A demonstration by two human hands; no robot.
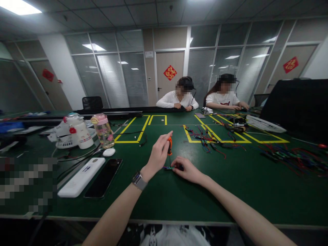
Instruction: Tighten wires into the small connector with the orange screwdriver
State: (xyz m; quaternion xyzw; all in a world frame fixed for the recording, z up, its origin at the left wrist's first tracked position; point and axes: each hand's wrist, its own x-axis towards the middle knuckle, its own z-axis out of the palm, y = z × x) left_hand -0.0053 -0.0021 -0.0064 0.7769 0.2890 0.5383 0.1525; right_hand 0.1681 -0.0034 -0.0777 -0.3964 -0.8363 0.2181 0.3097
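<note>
My left hand [159,152] is around the orange and black handle of a screwdriver [169,147], its fingers mostly straight along it. The screwdriver stands upright, with its thin shaft pointing down to a small green circuit board [169,167] on the table. Bent fingers of my right hand [188,169] pinch the right end of that board and hide part of it. Where exactly the screwdriver's tip meets the board is too small to make out.
Left of my hands lie a white power bank [82,177], a black phone [104,178] and a white earphone case [109,152]. Two drink bottles stand behind. Wired boards [210,136] lie inside yellow tape, with a tangled pile [289,159] farther right. Two people sit opposite.
</note>
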